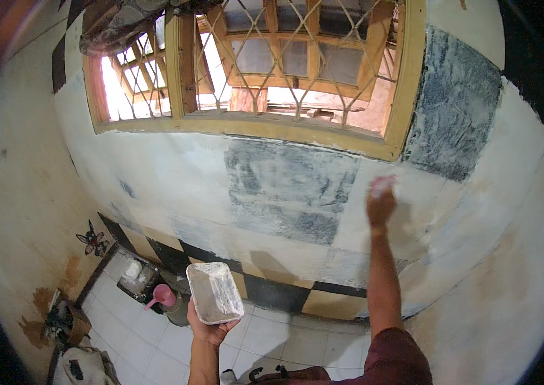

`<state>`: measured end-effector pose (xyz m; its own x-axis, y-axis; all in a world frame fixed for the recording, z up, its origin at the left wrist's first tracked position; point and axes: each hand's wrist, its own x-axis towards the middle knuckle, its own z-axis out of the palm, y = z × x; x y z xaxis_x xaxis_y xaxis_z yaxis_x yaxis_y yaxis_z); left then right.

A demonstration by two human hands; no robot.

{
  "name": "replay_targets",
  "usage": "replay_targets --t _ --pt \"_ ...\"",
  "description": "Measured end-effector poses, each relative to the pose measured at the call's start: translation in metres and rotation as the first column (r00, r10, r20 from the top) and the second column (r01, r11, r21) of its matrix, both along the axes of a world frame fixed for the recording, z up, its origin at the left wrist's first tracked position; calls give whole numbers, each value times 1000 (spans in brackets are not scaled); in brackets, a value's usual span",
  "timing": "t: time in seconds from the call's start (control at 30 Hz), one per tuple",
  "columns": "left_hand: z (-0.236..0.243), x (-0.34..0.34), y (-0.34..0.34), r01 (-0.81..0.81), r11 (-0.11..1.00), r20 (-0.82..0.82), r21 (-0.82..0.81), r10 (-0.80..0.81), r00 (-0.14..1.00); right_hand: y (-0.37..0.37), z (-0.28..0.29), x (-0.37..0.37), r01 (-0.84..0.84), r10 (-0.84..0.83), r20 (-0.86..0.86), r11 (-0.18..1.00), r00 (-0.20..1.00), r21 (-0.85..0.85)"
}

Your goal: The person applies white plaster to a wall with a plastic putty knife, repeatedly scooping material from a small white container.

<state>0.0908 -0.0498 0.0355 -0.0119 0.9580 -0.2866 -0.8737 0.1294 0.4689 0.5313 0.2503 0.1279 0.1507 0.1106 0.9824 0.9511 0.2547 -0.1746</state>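
My left hand point(209, 328) is closed around the lower end of a shallow white rectangular tub point(204, 298), tilted so its inside faces me. White paste smears its inner wall. My right arm reaches out to the wall point(374, 250), just below the window's right corner. In my right hand point(381, 208) is a small pinkish thing point(384, 185), blurred by motion, so its kind cannot be made out. A white coat covers much of the wall, and dark squares show thinly through it, such as the greyish patch point(291, 186) left of my right hand.
Above is a yellow-framed window point(246, 125) with a diamond grille. Black and tan checks point(275, 294) run along the wall's foot. On the white tiled floor point(156, 333) stand a pink dipper point(163, 295) on a container and a dark box-like thing point(137, 282). Clutter point(70, 324) lies at left.
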Motion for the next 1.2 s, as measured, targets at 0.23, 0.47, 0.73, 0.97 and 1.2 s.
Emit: replay_targets --t 0.23,0.47,0.73,0.97,1.2 --pt "9 -41 15 24 998 -15 53 -23 1000 34 -14 -262 -82 287 292 827 912 -556" --pt "7 -57 21 36 998 8 59 -36 999 -40 -10 -241 -212 327 468 936 821 -282" --pt "8 -11 40 157 987 23 13 -157 987 -46 -10 -42 36 -9 841 999 541 -13" --pt "9 4 39 158 986 28 53 -159 987 -105 -29 -35 176 277 754 871 596 -459" --pt "8 48 38 226 973 26 53 -227 973 -61 -22 26 376 146 711 766 688 -521"
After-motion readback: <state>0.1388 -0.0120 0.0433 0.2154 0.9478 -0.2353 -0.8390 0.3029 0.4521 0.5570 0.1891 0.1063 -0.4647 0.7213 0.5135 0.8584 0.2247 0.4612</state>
